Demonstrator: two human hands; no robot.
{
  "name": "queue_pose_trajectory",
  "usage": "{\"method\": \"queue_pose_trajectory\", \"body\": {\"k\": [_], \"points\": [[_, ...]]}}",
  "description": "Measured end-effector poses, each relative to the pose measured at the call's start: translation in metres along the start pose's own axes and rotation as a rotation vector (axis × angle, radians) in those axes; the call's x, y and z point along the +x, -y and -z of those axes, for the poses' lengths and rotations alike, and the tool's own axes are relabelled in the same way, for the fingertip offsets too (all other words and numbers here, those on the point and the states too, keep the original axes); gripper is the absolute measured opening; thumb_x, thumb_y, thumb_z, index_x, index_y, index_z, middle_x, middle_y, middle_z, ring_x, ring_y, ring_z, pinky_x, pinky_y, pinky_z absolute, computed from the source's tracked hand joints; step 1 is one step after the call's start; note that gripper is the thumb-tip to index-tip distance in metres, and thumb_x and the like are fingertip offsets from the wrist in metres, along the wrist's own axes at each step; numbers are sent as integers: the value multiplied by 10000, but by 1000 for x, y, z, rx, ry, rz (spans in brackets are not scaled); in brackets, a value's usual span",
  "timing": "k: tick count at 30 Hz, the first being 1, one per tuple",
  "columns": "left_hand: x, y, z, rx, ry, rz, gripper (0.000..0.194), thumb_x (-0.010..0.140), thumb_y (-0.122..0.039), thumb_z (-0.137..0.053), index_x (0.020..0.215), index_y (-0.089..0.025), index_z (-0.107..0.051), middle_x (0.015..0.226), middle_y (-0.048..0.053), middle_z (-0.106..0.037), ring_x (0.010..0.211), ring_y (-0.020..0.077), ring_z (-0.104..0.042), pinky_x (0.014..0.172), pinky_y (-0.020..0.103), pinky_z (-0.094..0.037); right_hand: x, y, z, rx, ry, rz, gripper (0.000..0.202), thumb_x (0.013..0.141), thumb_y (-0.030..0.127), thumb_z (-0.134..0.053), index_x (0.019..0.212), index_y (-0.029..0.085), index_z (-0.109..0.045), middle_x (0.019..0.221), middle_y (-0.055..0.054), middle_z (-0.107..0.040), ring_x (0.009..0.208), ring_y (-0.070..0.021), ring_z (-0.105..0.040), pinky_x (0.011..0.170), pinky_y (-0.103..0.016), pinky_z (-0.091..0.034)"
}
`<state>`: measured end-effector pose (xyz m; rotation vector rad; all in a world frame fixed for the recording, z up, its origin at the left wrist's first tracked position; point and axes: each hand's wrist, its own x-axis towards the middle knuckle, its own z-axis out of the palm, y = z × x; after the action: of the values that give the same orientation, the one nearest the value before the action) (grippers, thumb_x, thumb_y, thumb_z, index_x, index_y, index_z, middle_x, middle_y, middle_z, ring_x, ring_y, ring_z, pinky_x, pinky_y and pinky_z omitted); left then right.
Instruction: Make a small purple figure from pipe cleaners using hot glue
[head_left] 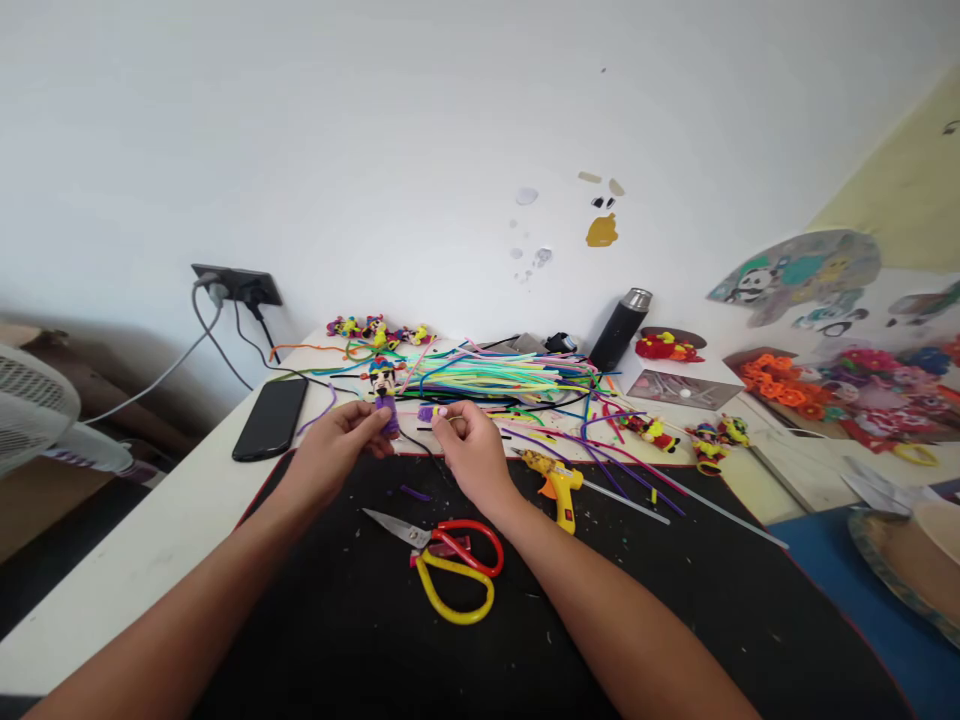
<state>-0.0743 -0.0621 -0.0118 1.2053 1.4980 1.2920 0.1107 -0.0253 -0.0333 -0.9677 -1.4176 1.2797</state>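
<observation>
Left hand (346, 438) pinches a purple-bodied doll (383, 384) upright; right hand (475, 452), angled inward, grips a purple-yellow piece (428, 412).

Brt light, blurry R edge

1 black phone (270, 419) on table (169, 525); flask (619, 332) by wall (390, 160).

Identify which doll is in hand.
The purple-bodied doll, pinched in the left hand; the other dolls are untouched.
</observation>
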Motion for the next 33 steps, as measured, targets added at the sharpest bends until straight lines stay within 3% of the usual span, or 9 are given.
{"method": "queue_pose_trajectory", "body": {"k": [5, 9, 20, 27, 33], "points": [[20, 6, -34, -68, -10, -101, 497, 750, -660, -804, 799, -188, -660, 723, 55, -748, 631, 207, -695, 633, 336, -568, 10, -1, 12, -102, -126, 97, 173, 915, 395, -624, 872, 232, -583, 540, 97, -408, 479, -135, -385, 499, -269, -301], [24, 18, -48, -92, -57, -124, 467, 782, -620, -802, 832, -188, -630, 741, 50, -751, 650, 206, -702, 667, 343, -566, 14, -11, 26, -201, -181, 138, 170, 921, 397, -621, 873, 239, -581, 527, 96, -421, 488, -148, -417, 534, -276, -321], [44, 24, -50, -63, -75, -159, 404, 807, -554, -791, 876, -206, -599, 717, 26, -750, 670, 211, -723, 688, 341, -560, 42, -31, 27, -188, -242, 138, 166, 923, 395, -622, 875, 238, -598, 551, 96, -431, 507, -145, -433, 550, -267, -335], [30, 24, -59, -49, -18, -189, 426, 804, -585, -794, 864, -209, -603, 723, 14, -716, 662, 206, -703, 684, 337, -559, 28, -22, 37, -217, -226, 168, 157, 924, 391, -617, 876, 246, -579, 534, 98, -396, 500, -151, -413, 548, -275, -320], [25, 22, -63, -44, 4, -194, 424, 793, -580, -809, 845, -212, -604, 714, 5, -691, 651, 200, -684, 662, 331, -553, 16, -17, 36, -257, -178, 151, 150, 936, 387, -615, 890, 249, -579, 524, 90, -451, 478, -154, -426, 545, -286, -320]]}}
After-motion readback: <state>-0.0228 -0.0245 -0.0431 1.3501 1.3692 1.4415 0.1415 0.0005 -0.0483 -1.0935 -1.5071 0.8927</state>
